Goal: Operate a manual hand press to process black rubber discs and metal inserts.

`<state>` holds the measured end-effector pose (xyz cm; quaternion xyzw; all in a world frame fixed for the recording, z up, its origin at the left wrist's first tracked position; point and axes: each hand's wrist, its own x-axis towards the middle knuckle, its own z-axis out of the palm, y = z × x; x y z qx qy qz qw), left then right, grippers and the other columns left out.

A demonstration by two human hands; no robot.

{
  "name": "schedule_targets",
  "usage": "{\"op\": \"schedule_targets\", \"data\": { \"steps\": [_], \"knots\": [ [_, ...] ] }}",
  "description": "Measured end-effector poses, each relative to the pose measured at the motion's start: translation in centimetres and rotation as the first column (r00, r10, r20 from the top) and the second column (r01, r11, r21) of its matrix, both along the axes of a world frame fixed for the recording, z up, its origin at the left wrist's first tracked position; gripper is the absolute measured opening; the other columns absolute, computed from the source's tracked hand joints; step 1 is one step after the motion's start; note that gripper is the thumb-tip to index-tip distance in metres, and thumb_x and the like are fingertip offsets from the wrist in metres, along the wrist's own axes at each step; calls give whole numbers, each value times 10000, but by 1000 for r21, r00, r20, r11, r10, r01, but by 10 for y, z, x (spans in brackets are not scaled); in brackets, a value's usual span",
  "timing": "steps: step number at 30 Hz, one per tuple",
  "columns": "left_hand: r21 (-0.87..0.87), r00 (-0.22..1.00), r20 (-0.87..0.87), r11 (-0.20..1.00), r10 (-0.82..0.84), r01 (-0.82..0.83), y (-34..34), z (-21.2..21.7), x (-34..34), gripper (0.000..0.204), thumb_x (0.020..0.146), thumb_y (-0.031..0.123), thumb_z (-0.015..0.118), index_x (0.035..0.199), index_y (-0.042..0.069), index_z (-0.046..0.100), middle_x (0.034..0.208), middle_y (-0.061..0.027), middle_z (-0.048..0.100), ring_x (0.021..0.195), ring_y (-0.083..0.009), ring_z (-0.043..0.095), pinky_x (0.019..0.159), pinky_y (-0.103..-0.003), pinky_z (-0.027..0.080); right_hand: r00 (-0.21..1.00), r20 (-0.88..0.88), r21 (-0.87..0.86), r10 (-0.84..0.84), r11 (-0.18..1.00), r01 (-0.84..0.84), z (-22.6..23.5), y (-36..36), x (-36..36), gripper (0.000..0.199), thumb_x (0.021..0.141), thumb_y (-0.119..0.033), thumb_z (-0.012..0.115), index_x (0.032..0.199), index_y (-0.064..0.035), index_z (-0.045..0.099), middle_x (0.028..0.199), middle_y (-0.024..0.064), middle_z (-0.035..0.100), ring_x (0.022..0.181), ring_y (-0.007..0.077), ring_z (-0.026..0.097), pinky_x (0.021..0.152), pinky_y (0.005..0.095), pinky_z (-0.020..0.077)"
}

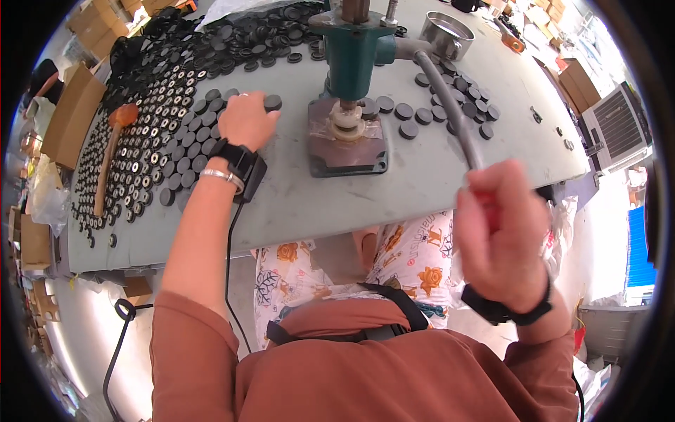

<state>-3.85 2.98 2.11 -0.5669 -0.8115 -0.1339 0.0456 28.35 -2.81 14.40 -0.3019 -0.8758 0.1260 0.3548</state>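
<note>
My left hand (244, 119) rests on the grey table (422, 183) with its fingers curled over a black round disc (273, 103) beside the press. My right hand (500, 232) is closed around the red grip of the grey lever (450, 105), pulled down near my lap. The lever runs up to a green hand press (351, 49) standing on a dark base plate (348, 151), where a pale ring-shaped part (346, 117) sits under the ram. Both wrists carry black bands.
Many black discs lie in rows at the left (155, 141), with a wooden-handled tool (112, 151) on them. More discs (464, 98) lie right of the press near a metal bowl (447, 34). Cardboard boxes (70, 112) stand at the left, a fan unit (619, 126) at the right.
</note>
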Motion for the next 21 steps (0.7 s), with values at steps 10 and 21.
{"op": "schedule_targets", "data": {
  "steps": [10,21],
  "knots": [
    [-284,970,-242,957,-7,-64,32,2,-8,322,812,308,666,1003,49,647,1129,-134,550,1108,-281,519,864,-431,465,996,-79,-68,-48,997,42,66,250,174,69,850,-70,513,842,-1,510,621,7,502,473,47,455,430,205,323],
    [160,825,391,913,-408,375,-32,18,56,379,764,205,679,1055,-31,619,891,-152,618,726,-227,611,687,-317,488,991,-83,-79,-108,992,101,82,362,255,96,857,-95,509,827,-3,513,627,9,508,486,50,466,441,205,335]
  ]
}}
